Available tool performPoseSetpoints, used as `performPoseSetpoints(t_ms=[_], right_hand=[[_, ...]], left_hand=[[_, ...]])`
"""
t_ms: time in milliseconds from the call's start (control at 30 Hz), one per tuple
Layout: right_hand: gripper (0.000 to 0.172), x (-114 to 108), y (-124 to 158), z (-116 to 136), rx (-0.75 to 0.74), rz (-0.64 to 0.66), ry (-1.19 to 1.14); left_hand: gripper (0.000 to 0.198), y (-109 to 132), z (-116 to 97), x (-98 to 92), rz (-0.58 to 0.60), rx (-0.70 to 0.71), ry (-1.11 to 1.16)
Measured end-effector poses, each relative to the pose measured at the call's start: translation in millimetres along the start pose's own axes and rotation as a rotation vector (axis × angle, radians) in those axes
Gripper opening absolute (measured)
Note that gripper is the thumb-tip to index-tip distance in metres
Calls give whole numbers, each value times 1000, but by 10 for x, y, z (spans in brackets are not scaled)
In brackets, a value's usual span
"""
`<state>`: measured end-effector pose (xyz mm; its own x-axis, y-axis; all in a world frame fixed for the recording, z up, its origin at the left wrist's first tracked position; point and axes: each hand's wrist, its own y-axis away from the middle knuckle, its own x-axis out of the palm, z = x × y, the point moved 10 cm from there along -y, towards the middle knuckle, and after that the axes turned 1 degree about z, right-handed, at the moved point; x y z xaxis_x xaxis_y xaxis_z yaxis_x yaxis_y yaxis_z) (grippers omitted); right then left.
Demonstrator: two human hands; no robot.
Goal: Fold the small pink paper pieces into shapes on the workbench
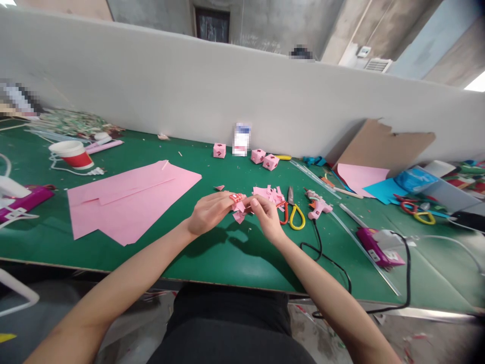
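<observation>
Above the green table, my left hand (210,212) is closed on a small pink paper piece (238,207), with a red-and-white patterned bit at its fingertips. My right hand (267,216) pinches at the right side of the same piece; the fingers partly hide the grip. Just below hangs or lies another pink scrap (238,217); I cannot tell which. Behind my right hand is a pile of pink paper cuttings (271,193). Scissors with red and yellow handles (297,217) lie right of that hand, beside a pink glue gun (319,207).
Pink cubes with cut-outs (219,150) stand near the partition (170,86). A large pink sheet (132,207) lies left, with a paper cup (71,154) beyond. A black cord (320,247) and a purple power strip (379,247) lie right, near clear plastic strips (366,253).
</observation>
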<state>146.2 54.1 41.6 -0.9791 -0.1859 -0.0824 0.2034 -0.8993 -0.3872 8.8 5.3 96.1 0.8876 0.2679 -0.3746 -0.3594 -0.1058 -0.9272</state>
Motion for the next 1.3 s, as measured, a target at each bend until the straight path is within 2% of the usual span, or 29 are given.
performPoseSetpoints(t_ms=[200,333,433,633,700,767,867,933,1033,1300], right_hand=[[31,-125,-26,-34,0,-97,21],[28,-177,-98,-167,47,-36,54],[29,-194,-129,-274,89,14,93],[30,-192,-128,-231,48,46,213],[31,-189,-117,-187,55,51,204],[31,-184,-108,-137,57,60,175],[31,-172,-103,-79,33,77,196],[31,-155,-105,-82,19,97,245],[30,-159,-116,-116,-2,98,295],[26,-172,-135,-136,-36,100,300]], left_hand=[[25,33,210,109,60,-237,-55],[34,112,396,242,154,-429,3],[36,159,472,332,228,-516,26],[32,187,526,396,282,-641,120],[32,246,594,436,285,-762,234],[37,366,687,509,267,-943,409],[44,585,780,644,206,-1221,679],[44,682,799,707,174,-1338,782],[37,726,795,744,177,-1394,821],[31,696,778,737,213,-1374,810]])
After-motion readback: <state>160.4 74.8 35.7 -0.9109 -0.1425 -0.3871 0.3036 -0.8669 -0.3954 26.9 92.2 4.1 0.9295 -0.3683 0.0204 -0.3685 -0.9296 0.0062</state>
